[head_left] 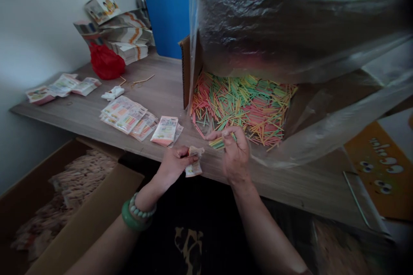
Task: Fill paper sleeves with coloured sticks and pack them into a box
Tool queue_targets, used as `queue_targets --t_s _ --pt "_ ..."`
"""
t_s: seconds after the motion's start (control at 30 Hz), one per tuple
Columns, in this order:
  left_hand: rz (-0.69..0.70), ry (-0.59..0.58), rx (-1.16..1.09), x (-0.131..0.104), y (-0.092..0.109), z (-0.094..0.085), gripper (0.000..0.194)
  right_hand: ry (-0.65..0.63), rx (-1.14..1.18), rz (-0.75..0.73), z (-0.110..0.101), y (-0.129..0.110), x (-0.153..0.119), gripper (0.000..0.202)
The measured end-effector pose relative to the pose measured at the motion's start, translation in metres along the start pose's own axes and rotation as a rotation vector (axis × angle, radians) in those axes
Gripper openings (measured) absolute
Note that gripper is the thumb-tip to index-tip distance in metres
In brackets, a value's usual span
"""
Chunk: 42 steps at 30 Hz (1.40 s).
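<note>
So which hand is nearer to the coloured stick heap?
Right. The right hand is just in front of the coloured stick heap; the left hand, holding a packet, is farther off, front-left.

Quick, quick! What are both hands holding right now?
Left hand: closed, pinching a small printed packet.
Right hand: closed, holding a little bundle of coloured sticks.

Packets (124,113) lie left of sticks (238,105) in what seems a box (186,72).
</note>
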<state>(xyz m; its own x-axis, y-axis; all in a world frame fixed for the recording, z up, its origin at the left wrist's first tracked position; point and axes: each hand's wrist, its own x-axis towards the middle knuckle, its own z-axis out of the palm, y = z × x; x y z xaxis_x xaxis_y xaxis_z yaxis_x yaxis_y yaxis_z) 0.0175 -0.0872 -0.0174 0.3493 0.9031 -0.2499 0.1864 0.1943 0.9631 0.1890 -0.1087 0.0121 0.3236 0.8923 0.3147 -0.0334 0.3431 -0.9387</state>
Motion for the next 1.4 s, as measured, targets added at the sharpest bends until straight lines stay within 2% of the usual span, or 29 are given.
queue_targets --t_s 0.1,0.23,0.4,0.57,0.7,0.83,0.93,1.07,1.13,1.23,1.3,1.4 --pt "0.016 -0.017 0.031 -0.003 0.008 0.004 0.027 -0.043 0.108 0.001 0.019 -0.008 0.002 0.017" --pt "0.007 -0.028 0.006 -0.004 0.010 0.006 0.025 -0.061 0.109 0.060 0.032 0.003 -0.004 0.021" --pt "-0.020 -0.091 -0.086 -0.004 0.005 0.004 0.027 -0.047 0.059 0.097 0.025 0.019 -0.011 0.021" --pt "-0.064 -0.053 -0.028 -0.005 0.005 0.007 0.028 0.015 0.079 0.040 0.025 0.015 -0.009 0.018" --pt "0.016 0.005 0.063 -0.005 0.010 0.008 0.034 0.008 0.049 0.041 0.031 0.009 -0.009 0.020" --pt "0.078 0.008 0.093 -0.004 0.012 0.007 0.035 -0.010 0.039 0.067 0.033 0.010 -0.012 0.020" --pt "0.025 -0.022 0.018 -0.003 0.010 0.005 0.029 -0.006 0.057 0.105 0.031 0.012 -0.016 0.019" --pt "-0.094 -0.124 -0.196 -0.005 0.007 0.004 0.022 -0.008 0.079 0.157 0.026 0.010 -0.018 0.018" --pt "-0.124 -0.159 -0.282 -0.006 0.005 0.004 0.025 -0.080 0.079 0.195 0.021 0.010 -0.017 0.018" --pt "-0.102 -0.207 -0.333 -0.007 0.004 0.004 0.029 -0.290 0.059 0.272 0.014 0.012 -0.011 0.021" --pt "-0.016 -0.229 -0.288 -0.006 0.004 0.004 0.030 -0.417 -0.014 0.271 0.010 0.013 -0.007 0.021" --pt "0.143 -0.250 -0.183 -0.005 0.003 0.000 0.030 -0.512 -0.174 0.210 0.005 0.012 -0.003 0.021"
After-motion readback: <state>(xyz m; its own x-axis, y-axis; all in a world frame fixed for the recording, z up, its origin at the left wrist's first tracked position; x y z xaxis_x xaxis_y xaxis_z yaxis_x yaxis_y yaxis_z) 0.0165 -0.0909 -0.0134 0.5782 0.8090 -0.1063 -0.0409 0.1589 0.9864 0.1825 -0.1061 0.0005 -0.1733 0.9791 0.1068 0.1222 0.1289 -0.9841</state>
